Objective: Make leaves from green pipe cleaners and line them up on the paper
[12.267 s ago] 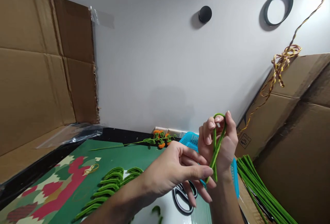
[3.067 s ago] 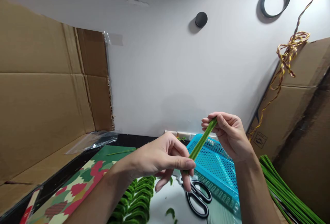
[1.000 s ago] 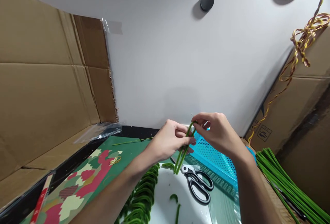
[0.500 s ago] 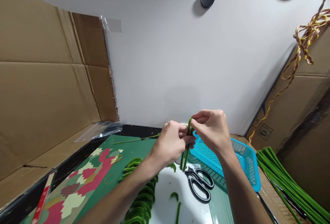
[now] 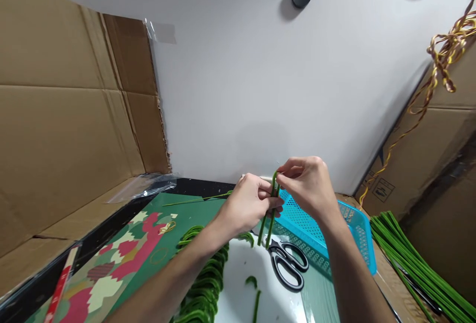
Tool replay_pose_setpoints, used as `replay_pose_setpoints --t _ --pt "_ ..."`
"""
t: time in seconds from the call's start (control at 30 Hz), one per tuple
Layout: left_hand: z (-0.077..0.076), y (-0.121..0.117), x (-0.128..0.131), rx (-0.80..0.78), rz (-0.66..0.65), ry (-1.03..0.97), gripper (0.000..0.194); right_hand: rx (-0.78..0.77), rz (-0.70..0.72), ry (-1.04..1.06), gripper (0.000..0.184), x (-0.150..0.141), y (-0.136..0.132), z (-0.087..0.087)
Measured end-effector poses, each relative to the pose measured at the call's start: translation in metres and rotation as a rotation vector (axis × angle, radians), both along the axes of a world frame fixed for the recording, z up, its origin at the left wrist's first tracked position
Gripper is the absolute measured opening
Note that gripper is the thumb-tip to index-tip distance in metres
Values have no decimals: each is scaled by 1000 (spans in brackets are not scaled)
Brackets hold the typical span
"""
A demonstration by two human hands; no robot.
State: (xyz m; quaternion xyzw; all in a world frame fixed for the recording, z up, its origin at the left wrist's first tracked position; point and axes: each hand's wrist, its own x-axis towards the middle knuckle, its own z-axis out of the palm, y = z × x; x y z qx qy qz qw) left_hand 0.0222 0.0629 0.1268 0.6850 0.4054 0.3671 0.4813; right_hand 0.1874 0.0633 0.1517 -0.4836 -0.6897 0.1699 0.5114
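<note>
A green pipe cleaner (image 5: 270, 224), folded double with its bend at the top, hangs upright between my hands. The fingers of my left hand (image 5: 251, 204) are closed around its middle, and its two legs point down, slightly apart. My right hand (image 5: 307, 181) pinches the bend between thumb and fingers. Just below lie scissors (image 5: 288, 266) with black and grey handles, on a white board (image 5: 241, 263). A short hooked green piece (image 5: 252, 281) and a short straight green piece (image 5: 257, 305) rest on that board. Left of them is a row of curved green pipe cleaners (image 5: 206, 288), partly behind my left forearm.
A blue perforated basket (image 5: 366, 243) stands behind my right forearm. Long green pipe cleaners (image 5: 420, 268) lie in a bundle at the right. Cardboard walls (image 5: 67, 129) flank both sides. A camouflage-patterned sheet (image 5: 122, 263) and a red strip (image 5: 61, 288) lie at the left.
The two lower legs of the folded pipe cleaner have spread a little further apart. Both hands keep their grip in nearly the same place, and the view has shifted slightly.
</note>
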Motion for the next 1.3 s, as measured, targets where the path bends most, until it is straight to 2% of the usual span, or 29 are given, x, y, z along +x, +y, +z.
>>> replay_pose_setpoints --t 0.17,0.27,0.43,0.63,0.83,0.97,1.17,1.3 --pt "15 3 -16 -25 -147 18 21 -161 387 96 36 13 3 3" --pt "25 1 -27 -65 -260 -10 24 -219 560 216 31 22 2 4" --pt "34 -8 -33 -141 -387 -88 26 -161 654 371 22 28 1 3" --pt "36 -16 -30 -200 -491 -166 23 -104 802 471 17 18 4 -5" --pt "38 -22 -27 -182 -476 -184 26 -100 749 652 25 2 7 -9" --pt "40 -23 -24 -137 -422 -171 25 -85 699 679 29 1 9 -11" --pt "42 -27 -20 -110 -441 -135 22 -53 732 690 20 5 11 -14" --pt "43 -27 -17 -121 -431 -141 22 -17 691 676 21 10 9 -10"
